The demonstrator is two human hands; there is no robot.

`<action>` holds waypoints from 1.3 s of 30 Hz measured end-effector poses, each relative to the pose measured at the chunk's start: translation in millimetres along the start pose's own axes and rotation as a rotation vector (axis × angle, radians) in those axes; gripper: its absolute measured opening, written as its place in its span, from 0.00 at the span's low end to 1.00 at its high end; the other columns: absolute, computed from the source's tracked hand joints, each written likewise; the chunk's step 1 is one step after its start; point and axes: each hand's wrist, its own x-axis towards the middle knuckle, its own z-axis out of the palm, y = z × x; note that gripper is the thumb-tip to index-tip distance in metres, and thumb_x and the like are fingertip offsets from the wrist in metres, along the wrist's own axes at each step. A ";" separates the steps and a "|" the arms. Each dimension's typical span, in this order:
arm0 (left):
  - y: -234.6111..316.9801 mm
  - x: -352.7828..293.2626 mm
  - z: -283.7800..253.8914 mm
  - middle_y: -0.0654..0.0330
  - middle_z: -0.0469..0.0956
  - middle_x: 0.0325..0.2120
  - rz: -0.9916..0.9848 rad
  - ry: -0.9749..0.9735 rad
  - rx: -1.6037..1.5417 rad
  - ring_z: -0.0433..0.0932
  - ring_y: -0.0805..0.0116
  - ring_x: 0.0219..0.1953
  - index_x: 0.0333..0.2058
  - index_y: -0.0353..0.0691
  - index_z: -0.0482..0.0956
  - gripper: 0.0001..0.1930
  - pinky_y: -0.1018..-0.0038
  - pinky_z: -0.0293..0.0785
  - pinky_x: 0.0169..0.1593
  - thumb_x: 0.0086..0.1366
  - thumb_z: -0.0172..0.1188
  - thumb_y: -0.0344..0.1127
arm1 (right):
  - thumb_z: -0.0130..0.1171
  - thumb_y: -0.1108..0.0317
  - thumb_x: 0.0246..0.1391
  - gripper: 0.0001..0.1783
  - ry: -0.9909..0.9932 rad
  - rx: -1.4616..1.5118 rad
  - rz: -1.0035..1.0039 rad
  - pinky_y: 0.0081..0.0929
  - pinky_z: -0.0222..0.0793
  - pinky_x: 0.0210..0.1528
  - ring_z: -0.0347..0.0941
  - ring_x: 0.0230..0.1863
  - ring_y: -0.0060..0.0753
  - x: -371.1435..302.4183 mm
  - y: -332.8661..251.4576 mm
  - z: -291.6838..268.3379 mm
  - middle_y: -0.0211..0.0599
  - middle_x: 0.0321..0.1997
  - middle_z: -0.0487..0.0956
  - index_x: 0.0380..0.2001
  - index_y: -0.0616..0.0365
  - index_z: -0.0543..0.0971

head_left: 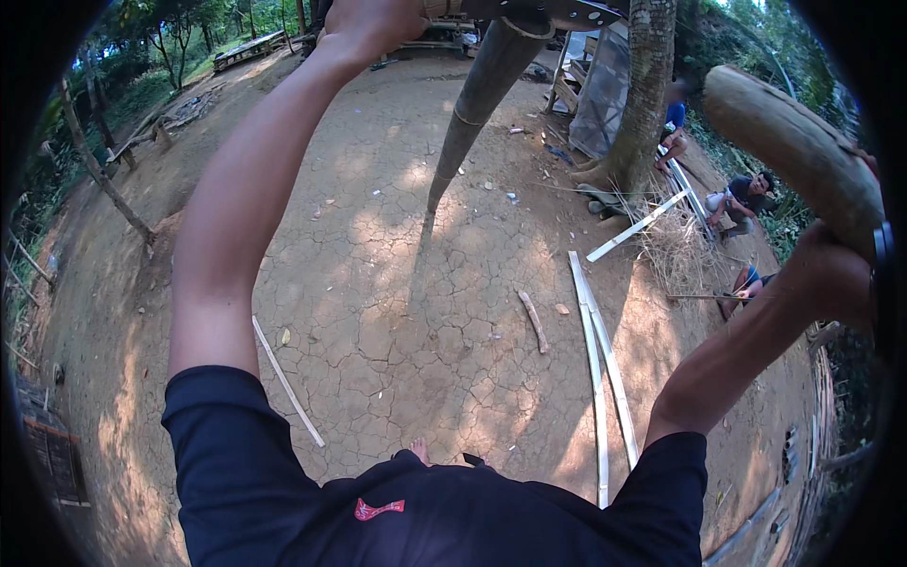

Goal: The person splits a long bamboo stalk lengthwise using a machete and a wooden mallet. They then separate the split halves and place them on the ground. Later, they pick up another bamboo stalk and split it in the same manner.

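Observation:
My left hand (373,21) is raised at the top edge, closed on the handle of a dark metal blade (557,11). The blade lies across the top end of a tall bamboo pole (477,94), which stands upright on the cracked dirt ground (397,321). On the right, my right hand (836,260) is lifted too and grips a thick, rounded wooden club (789,142), held up well to the right of the pole. My bare toes (419,450) show beneath my dark shirt.
Long split bamboo strips (597,369) lie to the right, a thin strip (288,383) to the left, and a short stick (534,321) between them. A tree trunk (647,94) and dry grass (675,250) stand beyond. Two people (746,200) sit at the right.

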 end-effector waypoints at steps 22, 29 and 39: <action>77.9 16.5 11.3 0.48 0.82 0.26 -0.002 -0.021 0.077 0.83 0.49 0.33 0.32 0.42 0.81 0.10 0.53 0.79 0.37 0.56 0.60 0.40 | 0.57 0.57 0.58 0.27 -0.216 0.074 0.129 0.34 0.76 0.46 0.79 0.38 0.40 -63.9 110.6 -63.3 0.48 0.37 0.78 0.50 0.70 0.67; 73.7 -16.8 3.3 0.49 0.82 0.25 0.023 -0.081 0.146 0.83 0.49 0.31 0.31 0.42 0.80 0.09 0.54 0.78 0.35 0.55 0.61 0.40 | 0.71 0.57 0.49 0.34 -0.840 0.171 1.101 0.25 0.75 0.30 0.74 0.31 0.24 -178.6 116.1 -77.8 0.34 0.35 0.74 0.53 0.64 0.68; 82.6 -7.7 28.2 0.51 0.83 0.32 0.064 -0.237 0.175 0.84 0.51 0.36 0.40 0.43 0.81 0.14 0.57 0.81 0.41 0.54 0.63 0.37 | 0.72 0.58 0.48 0.33 -0.756 0.118 1.027 0.26 0.74 0.36 0.75 0.35 0.24 -189.4 106.1 -74.6 0.34 0.37 0.77 0.52 0.63 0.70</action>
